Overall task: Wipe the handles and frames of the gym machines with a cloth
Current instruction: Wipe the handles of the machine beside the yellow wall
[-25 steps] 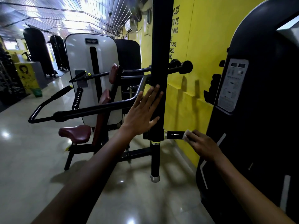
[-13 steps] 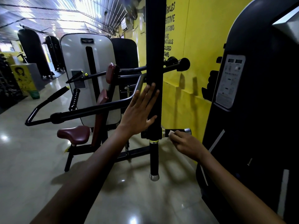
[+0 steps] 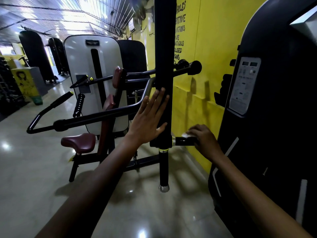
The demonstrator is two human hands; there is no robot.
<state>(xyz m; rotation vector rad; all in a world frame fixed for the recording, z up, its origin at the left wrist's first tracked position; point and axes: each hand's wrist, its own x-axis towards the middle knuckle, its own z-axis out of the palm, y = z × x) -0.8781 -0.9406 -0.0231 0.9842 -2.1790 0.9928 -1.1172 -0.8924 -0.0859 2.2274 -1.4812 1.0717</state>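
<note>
A thick black padded upright bar (image 3: 165, 48) of a gym machine hangs in front of me. My left hand (image 3: 148, 119) presses flat against its left side, fingers straight. A short black handle (image 3: 183, 141) juts right from the bar's lower joint. My right hand (image 3: 204, 141) curls over the handle's outer end, pressing a small white cloth (image 3: 186, 135) onto it; most of the cloth is hidden under my fingers. A thinner black post with a chrome tip (image 3: 164, 188) runs down below the joint.
A black weight-stack housing with an instruction label (image 3: 244, 86) stands close on the right. A yellow wall (image 3: 205, 66) lies behind the bar. To the left are a maroon seat (image 3: 78, 142), a long black lever arm (image 3: 82, 120) and a white shroud (image 3: 77, 66). Glossy floor (image 3: 34, 169) spreads left.
My right hand with the cloth slid along the short handle, inward toward the bar and then back out to its outer end. My left hand stayed pressed on the upright bar.
</note>
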